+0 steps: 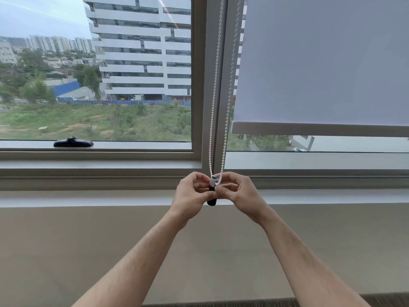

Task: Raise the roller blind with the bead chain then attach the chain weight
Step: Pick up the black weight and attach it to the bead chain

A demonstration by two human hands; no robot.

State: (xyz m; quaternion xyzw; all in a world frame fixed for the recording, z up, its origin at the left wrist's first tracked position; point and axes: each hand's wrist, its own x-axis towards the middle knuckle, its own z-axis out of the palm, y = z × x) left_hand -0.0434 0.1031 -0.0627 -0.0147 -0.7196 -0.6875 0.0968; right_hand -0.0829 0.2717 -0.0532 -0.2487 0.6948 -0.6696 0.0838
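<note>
A white bead chain (215,91) hangs in two strands down the window post. Both strands end in a chain weight (212,201), a black cylinder with a white cap. My left hand (190,197) pinches the weight's body from the left. My right hand (238,192) pinches it from the right, just under the white cap where the chain loop sits. The grey roller blind (327,63) covers the right pane, and its bottom bar (316,129) hangs a little above the sill.
A black window handle (73,142) lies on the left pane's lower frame. The window sill (99,165) runs across at hand height, with a beige wall (66,251) beneath it. Buildings and greenery show through the left pane.
</note>
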